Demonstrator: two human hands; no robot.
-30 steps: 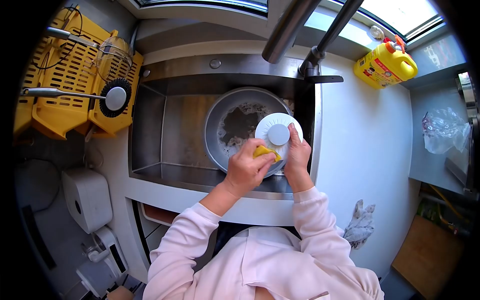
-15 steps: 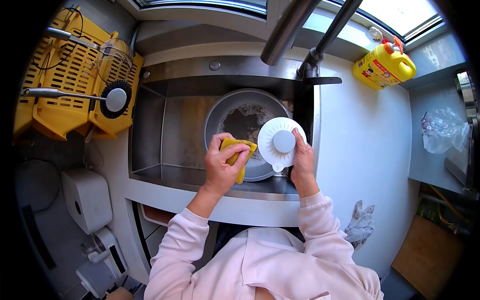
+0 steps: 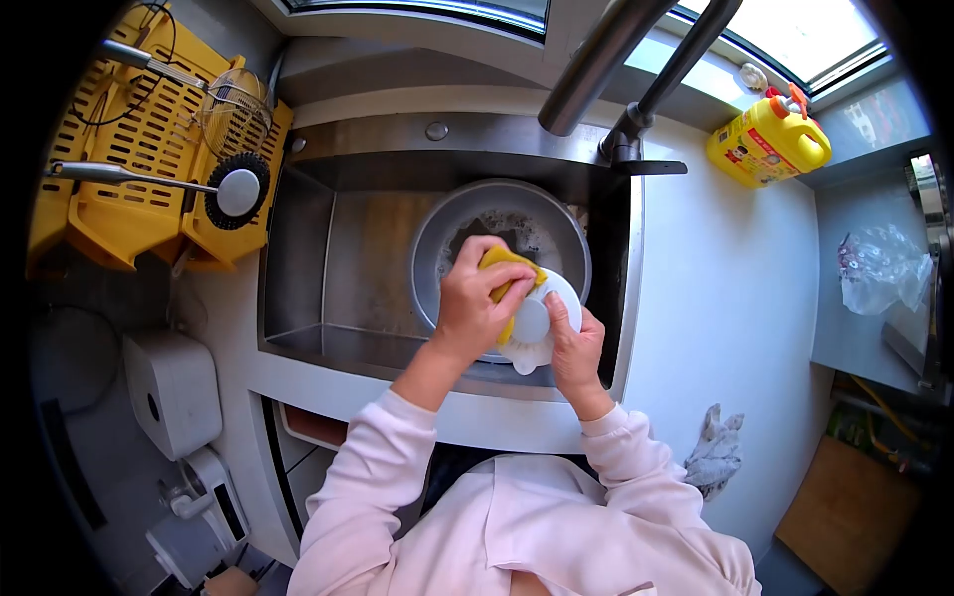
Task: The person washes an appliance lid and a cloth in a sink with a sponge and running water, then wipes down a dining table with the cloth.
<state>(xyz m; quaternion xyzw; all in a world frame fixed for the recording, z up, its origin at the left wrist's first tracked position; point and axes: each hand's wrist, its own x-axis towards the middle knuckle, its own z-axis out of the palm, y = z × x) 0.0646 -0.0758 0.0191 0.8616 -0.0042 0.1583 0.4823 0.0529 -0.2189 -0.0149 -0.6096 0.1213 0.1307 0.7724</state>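
Clock directions run from the white lid, which is held over the near right rim of a grey basin in the steel sink. The right hand grips its edge at 4 o'clock, thumb across the face; the left hand, at 9, is curled round a yellow cloth pressed to the lid and hides part of it. The tap rises at 1, a yellow jug stands at 2, a clear plastic bag lies at 3, and a crumpled grey rag at 4. At 10, a whisk and a round black brush lie over yellow racks. The counter is smooth white; a bright window is at 1. The jug's red label bears a cartoon figure; its lettering is too small to read.
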